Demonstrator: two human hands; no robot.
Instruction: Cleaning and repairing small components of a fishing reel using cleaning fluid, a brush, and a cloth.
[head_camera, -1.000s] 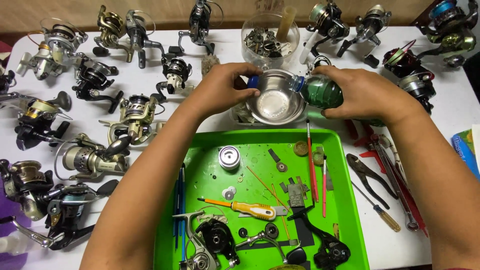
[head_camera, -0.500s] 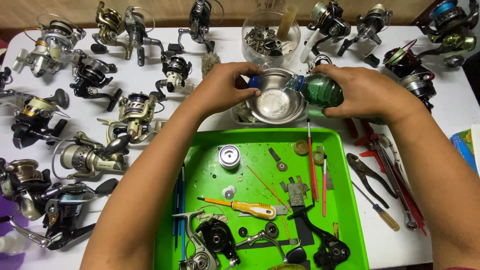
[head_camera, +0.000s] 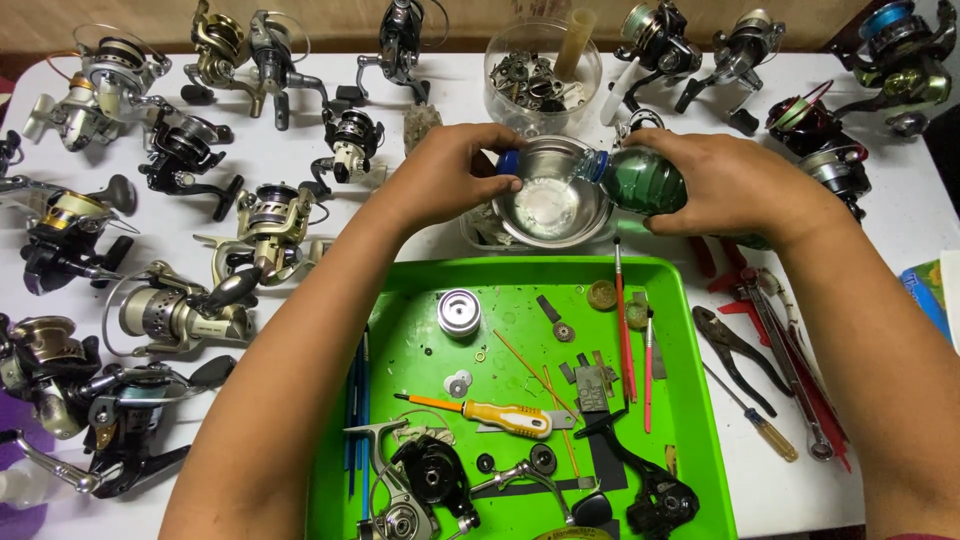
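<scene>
Green bottle (head_camera: 645, 180) in right hand (head_camera: 735, 185) grip, tilted over steel bowl (head_camera: 555, 205); left hand (head_camera: 450, 175) w/ blue cap (head_camera: 509, 162).

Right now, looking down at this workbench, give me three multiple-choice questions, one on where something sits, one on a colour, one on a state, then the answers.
1. Where is the metal bowl?
A. Inside the green tray
B. On the white table just beyond the tray's far edge
C. On the floor

2. What colour is the handle of the screwdriver lying in the green tray?
A. Yellow
B. Black
C. Purple

3. How does the right hand hold the green bottle?
A. Upright
B. Tipped on its side, mouth toward the bowl
C. Lying untouched on the table

Answers:
1 B, the bowl stands on the table past the tray's rim.
2 A, the handle is yellow with an orange shaft end.
3 B, the bottle lies sideways while the left hand holds a blue cap at the bowl's rim.
</scene>
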